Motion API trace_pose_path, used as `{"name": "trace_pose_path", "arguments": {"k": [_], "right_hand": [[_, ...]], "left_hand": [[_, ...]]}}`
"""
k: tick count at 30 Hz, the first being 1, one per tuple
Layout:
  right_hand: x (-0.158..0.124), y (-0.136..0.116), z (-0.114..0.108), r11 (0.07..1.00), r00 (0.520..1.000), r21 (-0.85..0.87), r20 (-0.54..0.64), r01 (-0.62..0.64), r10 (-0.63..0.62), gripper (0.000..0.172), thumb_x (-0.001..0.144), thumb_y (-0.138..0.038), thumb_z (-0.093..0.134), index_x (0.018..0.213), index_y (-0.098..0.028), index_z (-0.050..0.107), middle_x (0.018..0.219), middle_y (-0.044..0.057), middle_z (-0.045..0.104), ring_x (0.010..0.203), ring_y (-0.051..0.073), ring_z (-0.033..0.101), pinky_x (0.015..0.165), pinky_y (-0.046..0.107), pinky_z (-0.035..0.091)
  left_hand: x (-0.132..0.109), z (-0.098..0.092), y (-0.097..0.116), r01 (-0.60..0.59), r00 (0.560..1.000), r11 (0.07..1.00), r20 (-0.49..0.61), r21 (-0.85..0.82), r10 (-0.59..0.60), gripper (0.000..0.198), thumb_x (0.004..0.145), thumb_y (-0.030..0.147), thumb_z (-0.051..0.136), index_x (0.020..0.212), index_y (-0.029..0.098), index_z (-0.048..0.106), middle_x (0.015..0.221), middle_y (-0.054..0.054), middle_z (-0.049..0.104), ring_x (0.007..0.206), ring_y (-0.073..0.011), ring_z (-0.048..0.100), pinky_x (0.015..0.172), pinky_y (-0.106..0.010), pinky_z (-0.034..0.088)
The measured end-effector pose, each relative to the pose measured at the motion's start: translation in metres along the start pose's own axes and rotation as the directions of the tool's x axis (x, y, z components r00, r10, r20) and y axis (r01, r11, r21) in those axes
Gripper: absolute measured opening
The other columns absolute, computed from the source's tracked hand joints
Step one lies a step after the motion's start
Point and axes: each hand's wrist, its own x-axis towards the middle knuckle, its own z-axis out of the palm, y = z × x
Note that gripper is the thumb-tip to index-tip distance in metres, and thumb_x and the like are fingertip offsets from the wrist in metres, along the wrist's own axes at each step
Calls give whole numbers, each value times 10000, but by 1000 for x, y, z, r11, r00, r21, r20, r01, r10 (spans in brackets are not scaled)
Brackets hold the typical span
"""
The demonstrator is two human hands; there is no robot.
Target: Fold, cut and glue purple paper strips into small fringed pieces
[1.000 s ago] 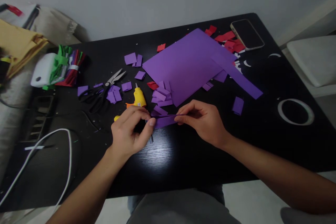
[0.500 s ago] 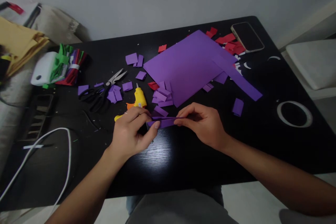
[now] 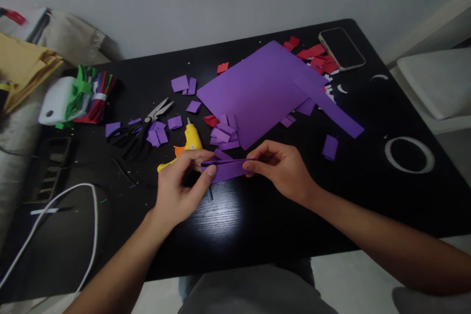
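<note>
Between my two hands is a folded purple paper strip [image 3: 228, 170], held above the black table. My left hand [image 3: 178, 181] pinches its left end, thumb in front and fingers behind. The right end is closed between the thumb and fingers of my right hand [image 3: 281, 169]. Just beyond my left hand lies a yellow glue gun [image 3: 192, 137], its handle partly hidden by the fingers. A pile of small folded purple paper pieces [image 3: 225, 132] sits behind the strip, against a large purple sheet [image 3: 257, 88]. A longer purple strip [image 3: 336, 114] lies across that sheet's right side.
Black-handled scissors [image 3: 147, 125] rest among purple scraps on the left. Bundled pipe cleaners [image 3: 84, 95] and a white cable [image 3: 96, 216] are farther left. Red paper pieces [image 3: 312, 52], a phone [image 3: 342, 48] and a tape roll [image 3: 390, 157] lie on the right.
The strip has tilted so its broad front face shows more, and its two layers look closer together. Both hands still hold its ends. The whole view has shifted slightly.
</note>
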Motion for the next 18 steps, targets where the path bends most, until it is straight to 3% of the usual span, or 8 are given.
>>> {"name": "trace_pose_path", "arguments": {"k": [6,18], "right_hand": [[0,-1,2,1000,1000,31,16,1,-1,377,631,-434,1011,739,-200,736,722,-15,739,635,131,703,659,283,644],[-1,-2,1,999,1000,41,18,-9,9,343,638,-418,1009,759,-192,781,737,3,768,645,140,721,650,290,652]], "left_hand": [[-4,2,0,39,998,998,-42,-48,-41,42,924,184,758,944,215,738,806,37,750,660,-92,663,640,-210,533],[-7,3,-1,26,997,998,-74,-64,-31,77,914,180,782,961,218,735,826,42,751,633,-73,640,608,-204,512]]}}
